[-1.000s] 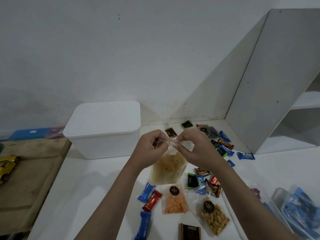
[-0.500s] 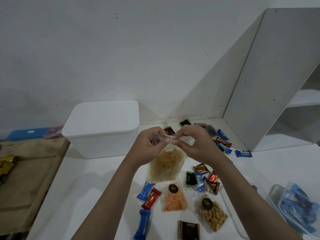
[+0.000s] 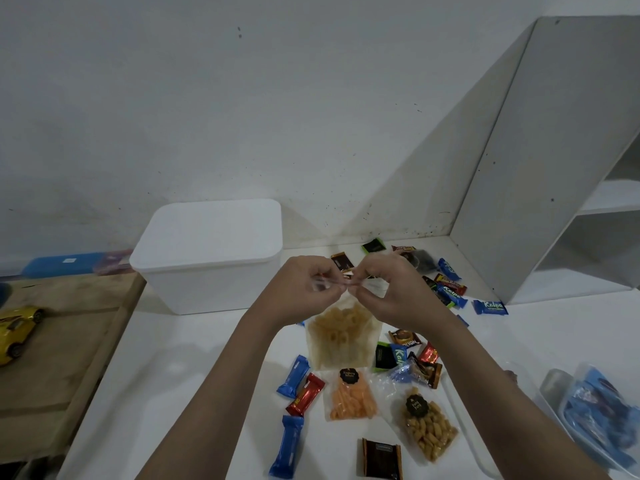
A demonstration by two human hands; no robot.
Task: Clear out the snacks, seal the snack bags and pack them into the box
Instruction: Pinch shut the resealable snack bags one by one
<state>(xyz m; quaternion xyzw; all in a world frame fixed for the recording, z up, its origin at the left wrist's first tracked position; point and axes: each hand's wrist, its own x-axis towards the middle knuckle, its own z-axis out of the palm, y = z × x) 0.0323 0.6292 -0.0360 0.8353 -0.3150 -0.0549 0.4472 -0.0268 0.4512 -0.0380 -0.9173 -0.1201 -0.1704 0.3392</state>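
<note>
Near edge of the counter [image 3: 194, 341]: choc bars, an orange snack bag [image 3: 351, 398] & a nut bag [image 3: 429, 426] lie flat, not packed yet. Above them I hold up the clear bag of pale snacks [image 3: 341, 337]. My left hand [image 3: 304, 289] & right hand [image 3: 388, 289] both pinch its top strip. A sec ago my fingers were a bit apart; now they meet mid-strip, so the seal looks nearly shut. At the far left, by the wall, the white box [image 3: 211, 254] has its lid on.

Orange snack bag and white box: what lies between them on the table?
Head view: the held clear snack bag hangs between orange snack bag and white box.
</note>
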